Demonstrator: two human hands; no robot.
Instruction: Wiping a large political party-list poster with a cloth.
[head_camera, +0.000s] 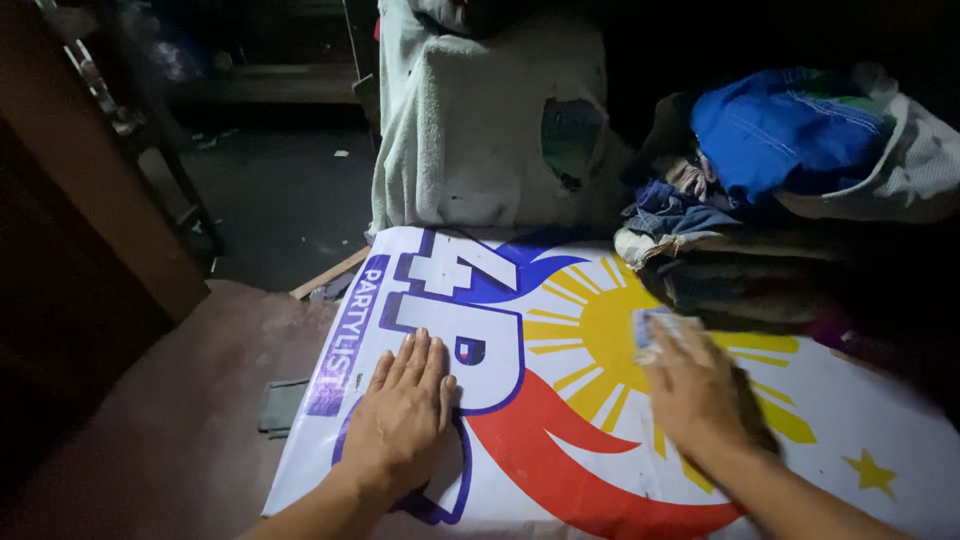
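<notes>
A white printed banner sheet (560, 300) with a yellow sun, red and blue swooshes and large letters lies spread flat in front of me. My left hand (405, 410) rests palm down on its left part, fingers together and flat, holding nothing. My right hand (695, 390) is over the yellow sun area, blurred, with a small pale cloth or pad (655, 328) under its fingertips, pressed on the sheet.
A pale towel-draped object (480, 130) stands behind the sheet. A heap of folded clothes with a blue garment (780, 130) sits at the right back. A dark wooden furniture leg (185, 190) and dark floor lie to the left. A small grey patch (283, 405) lies beside the sheet.
</notes>
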